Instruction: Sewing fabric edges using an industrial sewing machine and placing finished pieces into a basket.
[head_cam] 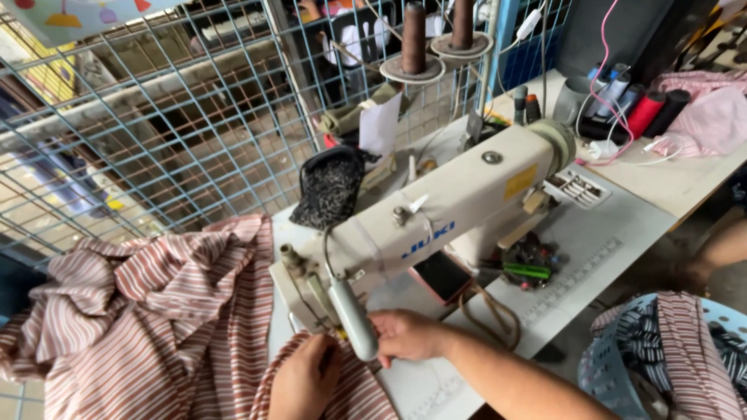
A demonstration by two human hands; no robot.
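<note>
At the needle end of the sewing machine on the surface: striped fabric mostly bunched left, looks largely unsewn. Left hand presses cloth flat; right hand grasps its edge by the lamp.

We see soft, matt woven cloth with brown and white stripes bunched at the lower left of the frame. The sewing machine has a smooth, cream enamelled metal body with a slight sheen. Behind it stands a thin, painted blue wire mesh. The counter is pale, matt laminate. At the upper middle, thread cones look fibrous and dull.
</note>
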